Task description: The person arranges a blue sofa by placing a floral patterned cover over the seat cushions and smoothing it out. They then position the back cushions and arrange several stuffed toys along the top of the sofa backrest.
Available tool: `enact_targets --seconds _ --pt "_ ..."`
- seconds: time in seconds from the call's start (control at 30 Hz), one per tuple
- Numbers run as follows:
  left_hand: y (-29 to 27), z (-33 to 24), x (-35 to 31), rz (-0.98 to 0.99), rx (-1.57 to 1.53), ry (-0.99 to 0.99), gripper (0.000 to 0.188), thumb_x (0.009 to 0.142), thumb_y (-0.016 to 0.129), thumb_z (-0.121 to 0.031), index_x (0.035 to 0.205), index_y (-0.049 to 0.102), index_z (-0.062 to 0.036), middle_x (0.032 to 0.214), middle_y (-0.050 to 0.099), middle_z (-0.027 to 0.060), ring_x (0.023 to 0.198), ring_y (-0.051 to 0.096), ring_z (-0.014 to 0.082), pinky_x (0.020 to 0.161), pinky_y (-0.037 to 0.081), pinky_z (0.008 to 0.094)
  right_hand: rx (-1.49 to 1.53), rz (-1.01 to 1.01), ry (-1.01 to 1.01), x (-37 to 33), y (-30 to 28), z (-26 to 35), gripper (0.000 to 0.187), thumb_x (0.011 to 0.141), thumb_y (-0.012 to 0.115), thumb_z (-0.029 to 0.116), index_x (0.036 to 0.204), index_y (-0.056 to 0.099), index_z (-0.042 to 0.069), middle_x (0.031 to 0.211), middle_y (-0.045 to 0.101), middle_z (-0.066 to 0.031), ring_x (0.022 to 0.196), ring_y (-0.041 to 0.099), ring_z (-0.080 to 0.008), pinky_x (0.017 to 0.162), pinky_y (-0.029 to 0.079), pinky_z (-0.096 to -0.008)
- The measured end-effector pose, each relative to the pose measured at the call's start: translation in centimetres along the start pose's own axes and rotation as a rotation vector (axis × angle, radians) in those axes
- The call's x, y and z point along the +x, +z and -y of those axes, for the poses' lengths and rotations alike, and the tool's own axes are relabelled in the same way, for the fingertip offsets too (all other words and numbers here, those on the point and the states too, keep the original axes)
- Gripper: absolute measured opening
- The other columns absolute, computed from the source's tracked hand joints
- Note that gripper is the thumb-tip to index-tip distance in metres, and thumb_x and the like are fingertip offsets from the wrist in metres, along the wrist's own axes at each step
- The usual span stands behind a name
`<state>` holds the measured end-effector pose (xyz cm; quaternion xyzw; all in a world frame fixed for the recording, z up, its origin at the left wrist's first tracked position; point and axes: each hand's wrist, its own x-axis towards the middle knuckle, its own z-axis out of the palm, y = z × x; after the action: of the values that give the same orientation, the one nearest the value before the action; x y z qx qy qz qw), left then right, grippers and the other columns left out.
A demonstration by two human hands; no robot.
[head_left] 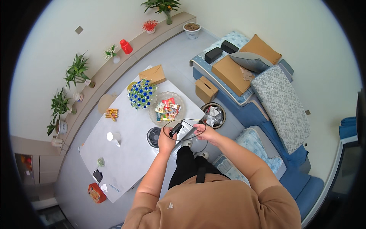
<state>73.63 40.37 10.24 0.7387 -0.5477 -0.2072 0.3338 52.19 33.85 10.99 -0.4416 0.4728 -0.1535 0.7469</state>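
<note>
My left hand [166, 140] is closed around a small black block-shaped thing [175, 129], perhaps a power adapter; its exact kind is too small to make out. A thin black cable [178, 139] loops between my two hands. My right hand [206, 133] pinches part of this cable, with its fingertips near a dark end piece. Both hands are above the near right edge of the white table [131, 152]. Just left of my left hand stands a round dark fan [153, 137]. Beyond my hands is a clear glass plate [154, 114] with colourful packets.
Blue flowers [142, 94] and a cardboard box [153, 74] stand at the table's far end. A white cup [113, 137] is on the left. Beside the table's right corner sits a filled trash bin [213, 116]; a blue sofa [263, 118] lies further right.
</note>
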Motion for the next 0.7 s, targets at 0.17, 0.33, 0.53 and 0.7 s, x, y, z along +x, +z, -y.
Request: enact_targets --seconds 0.17,0.33,0.53,0.7 --pt "-0.4 5.5 1.2 -0.076 0.011 -0.177 0.023 0.073 0.070 -0.012 0.092 0.060 -0.0046 0.090 0.059 0.0126 0.082 0.059 0.0297 0.072 0.048 0.0378 0.312 0.046 0.130 5.6 2.1 0.8 0.076 0.070 0.043 -0.011 0.140 0.028 0.015 0.119 0.051 -0.0028 0.102 0.051 -0.0153 0.083 0.047 -0.0347" --pt "1.1 11.5 5.3 -0.073 -0.136 -0.319 0.023 0.076 0.070 -0.010 0.094 0.059 -0.0006 0.079 0.065 0.0082 0.070 0.061 0.0194 0.068 0.048 0.0306 0.491 -0.024 0.061 11.9 3.9 2.1 0.064 0.080 0.042 -0.003 0.139 0.030 0.019 0.119 0.051 -0.0048 0.102 0.053 -0.0172 0.081 0.050 -0.0365" --pt "5.4 20.0 11.1 0.035 -0.772 -0.492 0.024 0.079 0.066 -0.001 0.102 0.057 -0.0029 0.083 0.063 0.0011 0.071 0.058 0.0094 0.063 0.048 0.0229 0.299 -0.254 -0.051 22.9 4.7 -0.2 0.037 0.088 0.044 -0.001 0.125 0.048 0.004 0.108 0.058 -0.0047 0.090 0.057 -0.0136 0.081 0.050 -0.0301" --pt "7.0 22.9 14.6 0.118 -0.983 -0.791 0.031 0.081 0.062 0.001 0.110 0.053 -0.0050 0.090 0.062 0.0023 0.075 0.059 0.0120 0.061 0.048 0.0236 0.165 -0.414 0.029 30.1 4.3 -3.1 0.031 0.086 0.047 -0.004 0.114 0.059 0.001 0.089 0.060 -0.0026 0.077 0.056 -0.0099 0.071 0.047 -0.0223"
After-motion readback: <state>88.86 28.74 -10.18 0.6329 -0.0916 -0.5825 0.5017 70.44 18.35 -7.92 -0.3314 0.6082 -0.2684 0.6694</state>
